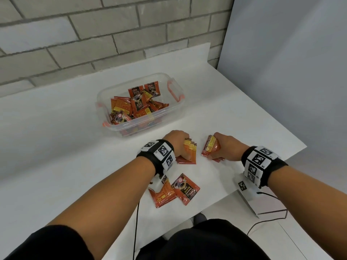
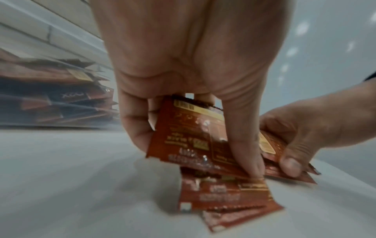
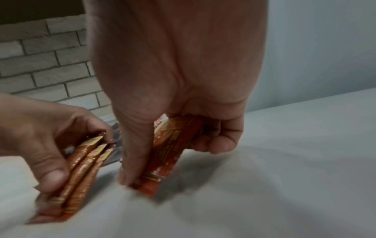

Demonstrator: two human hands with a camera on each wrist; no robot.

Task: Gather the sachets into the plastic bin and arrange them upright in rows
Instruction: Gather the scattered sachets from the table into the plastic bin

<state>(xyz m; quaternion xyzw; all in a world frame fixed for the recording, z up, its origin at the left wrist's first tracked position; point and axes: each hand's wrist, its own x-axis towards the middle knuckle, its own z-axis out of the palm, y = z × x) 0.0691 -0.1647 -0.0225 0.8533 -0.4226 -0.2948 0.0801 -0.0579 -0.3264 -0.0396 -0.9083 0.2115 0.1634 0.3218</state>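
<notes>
While both hands are working low over the white table, the left hand is gripping a fanned bunch of orange sachets, thumb on one face and fingers curled behind; the bunch's lower edge is touching the table, and more sachets are lying flat under it. Just beside it, the right hand is clutching its own small stack of sachets, thumb pressing the front and fingers wrapped round the back, with the stack tilted and its bottom corner meeting the table. The two bunches are sitting near each other but apart. Nearer the person, two loose sachets are lying flat on the table, side by side and overlapping slightly, partly under the left wrist camera. Beyond the hands, the clear plastic bin with orange latches is standing near the brick wall, holding a jumble of sachets: a couple are leaning upright against the far wall, while others are lying tilted and piled.
</notes>
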